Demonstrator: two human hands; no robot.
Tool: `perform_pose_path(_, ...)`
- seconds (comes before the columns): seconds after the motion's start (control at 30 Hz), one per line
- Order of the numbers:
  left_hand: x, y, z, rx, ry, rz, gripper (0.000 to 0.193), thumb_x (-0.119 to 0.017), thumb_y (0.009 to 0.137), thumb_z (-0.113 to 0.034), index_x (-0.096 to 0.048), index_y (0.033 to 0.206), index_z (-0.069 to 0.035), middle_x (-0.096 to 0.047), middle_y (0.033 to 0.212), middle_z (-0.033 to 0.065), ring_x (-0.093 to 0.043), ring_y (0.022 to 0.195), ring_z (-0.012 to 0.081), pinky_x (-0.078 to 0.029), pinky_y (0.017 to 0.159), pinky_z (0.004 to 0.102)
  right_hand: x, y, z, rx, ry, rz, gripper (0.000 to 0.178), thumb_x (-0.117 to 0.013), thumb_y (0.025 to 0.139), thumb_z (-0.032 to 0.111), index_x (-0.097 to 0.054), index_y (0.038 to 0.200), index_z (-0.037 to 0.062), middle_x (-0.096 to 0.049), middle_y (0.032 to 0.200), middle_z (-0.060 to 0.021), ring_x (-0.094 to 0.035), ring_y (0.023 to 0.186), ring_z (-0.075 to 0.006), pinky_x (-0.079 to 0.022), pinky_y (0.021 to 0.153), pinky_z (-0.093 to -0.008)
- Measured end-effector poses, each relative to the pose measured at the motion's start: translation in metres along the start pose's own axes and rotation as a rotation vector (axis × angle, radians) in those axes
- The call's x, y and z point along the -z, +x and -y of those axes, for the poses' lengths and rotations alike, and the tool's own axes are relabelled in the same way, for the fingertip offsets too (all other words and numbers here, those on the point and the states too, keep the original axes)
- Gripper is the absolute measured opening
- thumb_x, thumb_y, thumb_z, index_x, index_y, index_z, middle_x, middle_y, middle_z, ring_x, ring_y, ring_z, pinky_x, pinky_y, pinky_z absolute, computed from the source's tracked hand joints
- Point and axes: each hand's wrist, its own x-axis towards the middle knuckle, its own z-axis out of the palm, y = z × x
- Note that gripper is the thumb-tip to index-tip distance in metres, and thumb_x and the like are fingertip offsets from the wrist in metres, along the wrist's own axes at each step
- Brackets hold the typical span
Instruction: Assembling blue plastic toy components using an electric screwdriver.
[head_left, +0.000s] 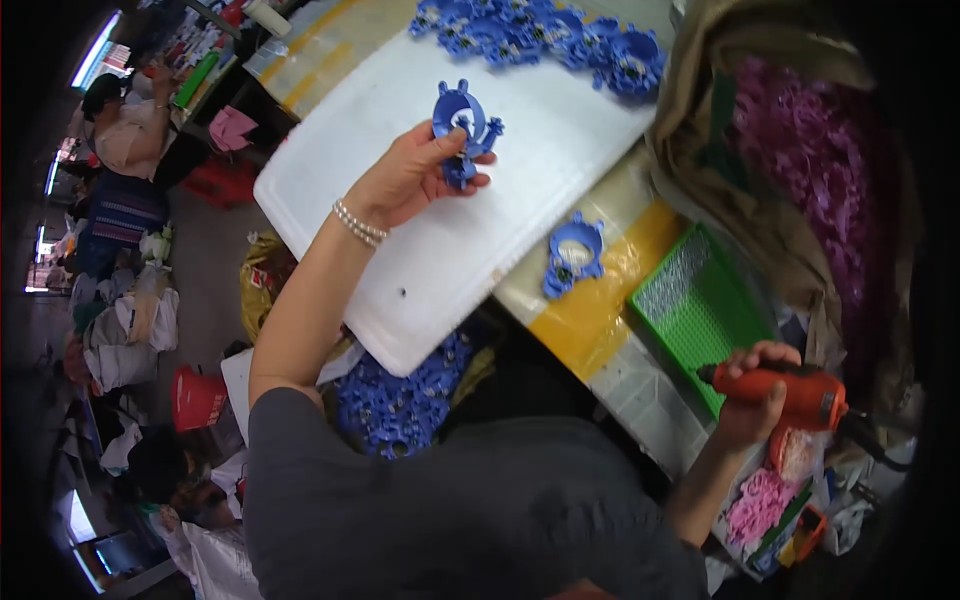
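Holding screws point(672, 280), perhaps: green tray point(708, 335)

The board point(400, 240) lies on the worktable point(603, 335), with a cluster of parts point(535, 32) along its far edge, reaching the right corner. Over the board, nearer than the cluster, the left hand point(415, 165) holds a part point(457, 101). Right of the board's right edge lies a loose part point(561, 280), then a tray point(700, 320). An open sack point(780, 38) stands right of and behind the tray, pieces point(800, 150) inside. The right hand point(750, 415) holds a power screwdriver point(805, 393) at the tray's near end. A heap of parts point(395, 405) sits below the board's near corner
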Motion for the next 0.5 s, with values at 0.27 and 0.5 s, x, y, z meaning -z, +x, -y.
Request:
perform_pose_path(0.27, -0.138, -0.054, 0.063, 0.039, -0.199, 0.044, 0.060, -0.067, 0.081, -0.018, -0.032, 0.130, -0.015, -0.057, 0.097, 0.0073, -0.062, 0.065, 0.0170, -0.054, 0.053, 0.0266, -0.007, 0.009, -0.001, 0.032, 0.018, 0.111, 0.051, -0.070, 0.073, 0.037, -0.044, 0.104, 0.0047, -0.046, 0.091, -0.0090, -0.048, 0.080, -0.0169, -0.046, 0.065, -0.0305)
perform_pose_path(0.5, -0.224, -0.041, 0.101, 0.002, -0.252, 0.170, 0.049, -0.064, 0.084, -0.022, -0.037, 0.123, -0.012, -0.055, 0.103, 0.0071, -0.062, 0.065, 0.0180, -0.051, 0.050, 0.0255, -0.022, 0.009, 0.022, -0.025, -0.273, 0.100, 0.026, -0.069, 0.073, 0.005, -0.052, 0.093, 0.0025, -0.055, 0.075, -0.0017, -0.052, 0.062, -0.0078, -0.043, 0.055, -0.0203)
